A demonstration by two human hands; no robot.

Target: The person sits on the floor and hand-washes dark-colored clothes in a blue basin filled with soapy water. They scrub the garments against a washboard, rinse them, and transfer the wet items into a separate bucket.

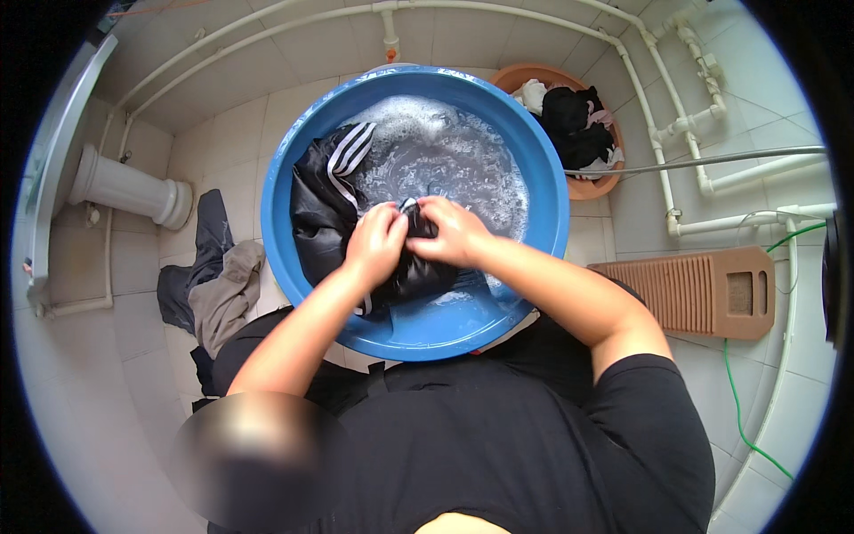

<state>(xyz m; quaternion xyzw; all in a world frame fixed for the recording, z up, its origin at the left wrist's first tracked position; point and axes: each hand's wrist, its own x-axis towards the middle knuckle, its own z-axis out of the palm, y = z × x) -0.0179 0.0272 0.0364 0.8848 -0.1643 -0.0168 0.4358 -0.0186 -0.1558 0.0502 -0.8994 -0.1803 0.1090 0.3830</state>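
A: Glossy, smooth cloth gives the black garment (pixel 322 218) its shine inside a smooth blue plastic washtub (pixel 436 335). And the washboard (pixel 676 289)?

B: Brown plastic by its look, matt, ridged over most of its face and smoother toward the handle end.

A: Around them?

B: Glossy white ceramic, apparently, forms the pedestal (pixel 129 187); smooth white plastic, the pipe (pixel 763 174). Soft, matt cloth makes up the creased taupe garment (pixel 227 294) and the black T-shirt (pixel 480 436).

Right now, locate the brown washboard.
In the head view, the brown washboard is at the right, right of the blue tub, near the person's right elbow.
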